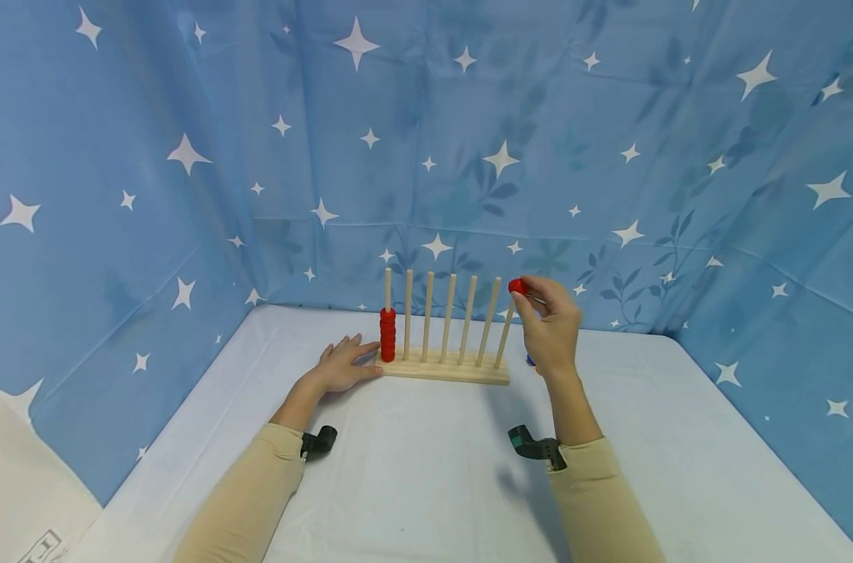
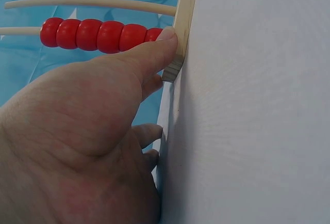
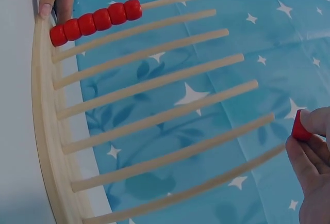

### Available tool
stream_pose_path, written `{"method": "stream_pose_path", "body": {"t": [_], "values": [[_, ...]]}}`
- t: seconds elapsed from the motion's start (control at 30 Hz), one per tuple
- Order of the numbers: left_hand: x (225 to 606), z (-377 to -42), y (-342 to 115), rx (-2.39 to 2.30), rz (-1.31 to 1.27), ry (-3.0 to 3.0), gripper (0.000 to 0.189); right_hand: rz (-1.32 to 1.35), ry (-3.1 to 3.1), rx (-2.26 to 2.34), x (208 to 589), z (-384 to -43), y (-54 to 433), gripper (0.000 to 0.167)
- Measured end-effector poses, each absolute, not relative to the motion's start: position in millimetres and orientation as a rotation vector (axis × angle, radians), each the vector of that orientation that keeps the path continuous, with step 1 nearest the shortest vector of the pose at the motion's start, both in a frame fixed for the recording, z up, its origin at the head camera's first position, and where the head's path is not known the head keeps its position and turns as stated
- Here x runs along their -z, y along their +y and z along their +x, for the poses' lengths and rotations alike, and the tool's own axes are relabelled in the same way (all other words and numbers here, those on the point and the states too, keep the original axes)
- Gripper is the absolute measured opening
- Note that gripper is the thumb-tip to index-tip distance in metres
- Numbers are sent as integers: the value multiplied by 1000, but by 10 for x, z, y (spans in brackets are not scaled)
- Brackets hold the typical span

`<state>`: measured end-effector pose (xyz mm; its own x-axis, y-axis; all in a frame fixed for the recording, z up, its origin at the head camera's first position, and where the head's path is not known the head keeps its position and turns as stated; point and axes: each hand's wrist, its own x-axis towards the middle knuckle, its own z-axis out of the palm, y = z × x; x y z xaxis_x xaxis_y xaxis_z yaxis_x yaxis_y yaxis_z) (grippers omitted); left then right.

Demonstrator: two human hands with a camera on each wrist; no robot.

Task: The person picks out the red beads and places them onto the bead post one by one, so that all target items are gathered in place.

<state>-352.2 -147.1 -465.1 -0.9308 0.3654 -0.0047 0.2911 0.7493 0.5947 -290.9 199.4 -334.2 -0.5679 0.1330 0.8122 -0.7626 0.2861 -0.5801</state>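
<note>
A wooden peg rack (image 1: 443,371) with several upright pegs stands on the white table. Stacked red beads (image 1: 388,336) fill the lower part of its leftmost peg. My left hand (image 1: 342,367) holds the left end of the base, the thumb in front and a finger behind, as the left wrist view shows. Between thumb and fingertips, my right hand (image 1: 554,324) pinches a single red bead (image 1: 517,286) at the tip of the rightmost peg (image 3: 185,193). Whether the peg enters this bead I cannot tell.
Small blue and orange pieces (image 1: 530,360) lie behind my right wrist, mostly hidden. A blue curtain (image 1: 426,195) with white stars surrounds the back and sides of the white table (image 1: 412,469). Each wrist wears a black camera mount (image 1: 532,446).
</note>
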Motion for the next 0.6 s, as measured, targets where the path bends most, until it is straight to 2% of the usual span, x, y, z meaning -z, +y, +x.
{"method": "stream_pose_path", "body": {"t": [0.6], "values": [[4662,-3535,-1483,-907,536,2825,69,695,-1839,-1362,3195,-2896,1642,27]]}}
